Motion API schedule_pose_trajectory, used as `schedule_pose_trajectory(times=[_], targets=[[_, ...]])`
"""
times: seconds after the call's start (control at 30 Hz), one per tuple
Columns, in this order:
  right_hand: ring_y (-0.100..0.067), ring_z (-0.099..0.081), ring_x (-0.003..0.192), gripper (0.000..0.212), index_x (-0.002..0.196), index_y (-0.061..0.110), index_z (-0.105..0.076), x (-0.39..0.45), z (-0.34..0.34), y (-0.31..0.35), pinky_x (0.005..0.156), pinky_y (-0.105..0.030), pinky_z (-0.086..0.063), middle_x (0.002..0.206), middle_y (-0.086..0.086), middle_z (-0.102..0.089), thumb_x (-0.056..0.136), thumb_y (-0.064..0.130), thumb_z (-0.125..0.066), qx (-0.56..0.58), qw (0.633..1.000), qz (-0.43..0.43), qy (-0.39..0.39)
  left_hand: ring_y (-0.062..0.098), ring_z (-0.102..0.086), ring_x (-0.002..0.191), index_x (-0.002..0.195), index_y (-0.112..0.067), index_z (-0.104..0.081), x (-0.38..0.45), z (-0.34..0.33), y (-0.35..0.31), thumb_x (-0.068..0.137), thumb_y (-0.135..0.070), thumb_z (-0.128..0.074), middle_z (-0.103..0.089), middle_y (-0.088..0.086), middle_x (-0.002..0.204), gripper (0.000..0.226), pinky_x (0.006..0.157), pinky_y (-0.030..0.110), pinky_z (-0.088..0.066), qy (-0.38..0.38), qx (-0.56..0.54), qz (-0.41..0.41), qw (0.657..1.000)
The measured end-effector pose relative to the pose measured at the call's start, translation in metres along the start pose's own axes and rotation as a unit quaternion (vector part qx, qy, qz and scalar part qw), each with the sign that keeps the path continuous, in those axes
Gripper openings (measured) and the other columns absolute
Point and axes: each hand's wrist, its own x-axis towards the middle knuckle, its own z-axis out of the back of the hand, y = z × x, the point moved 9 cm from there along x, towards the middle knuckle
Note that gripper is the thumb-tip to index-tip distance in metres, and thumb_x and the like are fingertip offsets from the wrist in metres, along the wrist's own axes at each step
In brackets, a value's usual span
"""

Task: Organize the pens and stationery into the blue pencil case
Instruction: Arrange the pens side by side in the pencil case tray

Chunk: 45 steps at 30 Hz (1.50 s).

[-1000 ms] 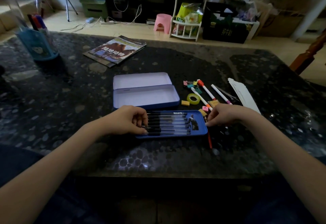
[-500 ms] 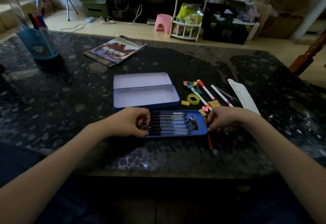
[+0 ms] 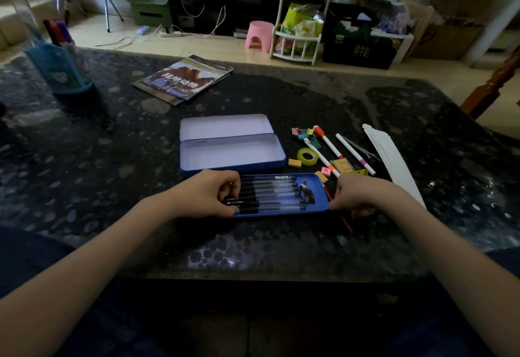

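Note:
The blue pencil case (image 3: 233, 156) lies open in the middle of the table, its lid (image 3: 225, 126) folded back and its inside bare. Just in front of it sits a blue tray (image 3: 321, 196) holding several black pens (image 3: 275, 196) side by side. My left hand (image 3: 205, 193) curls over the tray's left end and the pen caps. My right hand (image 3: 360, 194) grips the tray's right end. Loose binder clips (image 3: 302, 133), a tape roll (image 3: 307, 156), two white markers (image 3: 327, 142), small erasers (image 3: 294, 163) and a red pen (image 3: 346, 223) lie to the right.
A white folded paper (image 3: 394, 159) lies at the far right of the stationery. A book (image 3: 183, 79) rests further back. A blue pen holder (image 3: 57, 66) stands at the back left. The dark table's near edge is close below my hands.
My left hand has slid a little to the right over the pen ends. My right hand's fingers have curled tighter at the tray's right end. The tray has barely shifted.

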Motion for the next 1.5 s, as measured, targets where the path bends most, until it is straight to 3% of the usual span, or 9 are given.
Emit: schedule_pose_trajectory(times=[0.2,0.4,0.6,0.83,0.93,1.03,1.13,1.4,1.5], targets=[[-0.015,-0.06,0.074,0.019,0.086,0.015,-0.059,-0.007,0.032,0.019,0.068,-0.031,-0.052,0.084,-0.003,-0.062,0.077,0.026,-0.071,0.016,0.981,0.1,-0.167,0.0,-0.046,0.05,0.082,-0.019,-0.055,0.001,0.0,0.002,0.074,-0.017,-0.075,-0.049,-0.008,0.061,0.022,0.051,0.012,-0.04,0.013,-0.011,0.012,1.0],[-0.002,-0.059,0.077,0.011,0.088,0.03,-0.065,-0.054,0.003,0.093,0.065,-0.015,-0.044,0.082,0.014,-0.061,0.084,0.02,-0.068,0.056,0.914,0.384,-0.117,-0.002,-0.045,0.048,0.083,-0.02,-0.056,0.003,0.0,0.004,0.076,-0.014,-0.074,-0.049,-0.009,0.06,0.02,0.051,0.011,-0.04,0.031,-0.02,0.022,0.999],[-0.01,-0.058,0.09,0.014,0.097,0.022,-0.073,-0.049,-0.019,0.108,0.083,-0.032,-0.051,0.094,0.008,-0.062,0.084,0.022,-0.067,-0.012,0.903,0.405,-0.144,-0.002,-0.045,0.05,0.084,-0.022,-0.056,0.003,0.0,0.006,0.078,-0.02,-0.073,-0.049,-0.009,0.061,0.018,0.052,0.01,-0.039,0.036,-0.018,0.022,0.999],[-0.016,-0.053,0.098,0.022,0.108,0.022,-0.071,-0.06,-0.03,0.123,0.083,-0.039,-0.048,0.102,0.0,-0.063,0.09,0.021,-0.059,0.005,0.88,0.428,-0.207,0.0,-0.044,0.05,0.083,-0.023,-0.057,0.004,0.0,0.009,0.077,-0.02,-0.074,-0.05,-0.009,0.061,0.018,0.051,0.012,-0.039,0.038,-0.03,0.021,0.999],[-0.022,-0.057,0.094,0.025,0.111,0.02,-0.07,-0.074,-0.035,0.128,0.068,-0.035,-0.049,0.099,-0.004,-0.064,0.087,0.014,-0.062,-0.071,0.84,0.455,-0.287,-0.001,-0.045,0.052,0.087,-0.021,-0.058,0.004,0.0,0.009,0.077,-0.022,-0.075,-0.051,-0.008,0.062,0.019,0.052,0.012,-0.039,0.052,-0.059,0.02,0.997],[-0.022,-0.06,0.066,0.026,0.094,0.012,-0.074,-0.085,-0.049,0.128,0.045,-0.024,-0.04,0.076,-0.004,-0.065,0.068,0.013,-0.081,-0.139,0.789,0.458,-0.385,-0.001,-0.046,0.053,0.088,-0.022,-0.059,0.004,0.0,0.009,0.072,-0.022,-0.08,-0.052,-0.008,0.064,0.026,0.053,0.012,-0.039,0.058,-0.064,0.015,0.996],[-0.022,-0.059,0.066,0.027,0.095,0.007,-0.072,-0.089,-0.062,0.129,0.047,-0.027,-0.043,0.079,-0.004,-0.064,0.07,0.014,-0.079,-0.152,0.772,0.451,-0.421,-0.001,-0.046,0.054,0.088,-0.022,-0.059,0.005,0.0,0.011,0.072,-0.02,-0.079,-0.052,-0.007,0.066,0.026,0.055,0.013,-0.04,0.058,-0.051,0.013,0.997],[-0.025,-0.062,0.077,0.032,0.114,0.013,-0.065,-0.088,-0.056,0.128,0.054,-0.034,-0.052,0.087,-0.005,-0.067,0.082,0.016,-0.059,-0.072,0.805,0.477,-0.344,0.004,-0.046,0.057,0.088,-0.024,-0.058,0.004,-0.002,0.011,0.074,-0.015,-0.076,-0.051,-0.007,0.067,0.025,0.059,0.019,-0.04,0.065,-0.047,0.009,0.997],[-0.023,-0.057,0.094,0.032,0.121,0.017,-0.059,-0.085,-0.053,0.125,0.071,-0.037,-0.051,0.099,-0.004,-0.065,0.09,0.018,-0.052,-0.028,0.828,0.482,-0.286,0.0,-0.046,0.054,0.087,-0.026,-0.058,0.004,0.0,0.008,0.072,-0.019,-0.079,-0.052,-0.008,0.065,0.027,0.056,0.016,-0.039,0.059,-0.05,0.006,0.997]])
